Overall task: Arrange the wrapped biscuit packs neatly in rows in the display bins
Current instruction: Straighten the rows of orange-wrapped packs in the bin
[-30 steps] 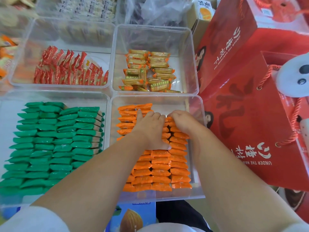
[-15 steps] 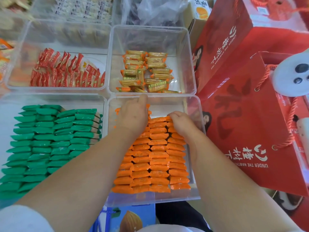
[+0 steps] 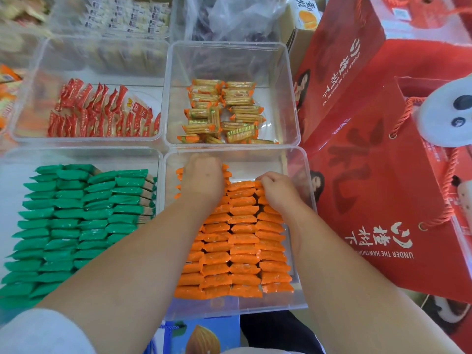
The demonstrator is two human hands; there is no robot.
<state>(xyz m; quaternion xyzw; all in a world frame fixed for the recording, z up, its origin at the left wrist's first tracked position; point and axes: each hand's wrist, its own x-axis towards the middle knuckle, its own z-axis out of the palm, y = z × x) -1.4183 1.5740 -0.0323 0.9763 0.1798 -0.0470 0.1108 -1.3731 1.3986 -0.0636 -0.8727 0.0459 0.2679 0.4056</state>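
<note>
- While both grips sit at the far end of the orange packs [image 3: 242, 238], the step in hand reads as squaring off the rows in the clear bin [image 3: 229, 309] at lower centre of the frame.
- Left grip [image 3: 203, 180]: knuckles up, fingers curled down over the far end of the left-hand rows. The fingertips are hidden behind the hand, so I judge this a hold on those packs, number unknown.
- Right grip [image 3: 277, 191]: thumb and fingers pinching the top edge of the farthest pack in the right-hand rows.
- Orange packs: about four rows running near to far, overlapped like shingles. The near part is tidy. The left rows reach closer to the far wall than the right ones.
- Neighbours: green packs [image 3: 76, 221] at lower left lie in rows; red packs [image 3: 102, 111] at upper left stand in lines; yellow-green packs [image 3: 222, 111] at upper centre lie jumbled.
- Judgement: this bin is nearly done.
- Next move calls for light, even pressure to bring the far packs level. The wrappers look slippery, and a hard push could buckle a shingled row.
- The jumbled bin probably comes after.
</note>
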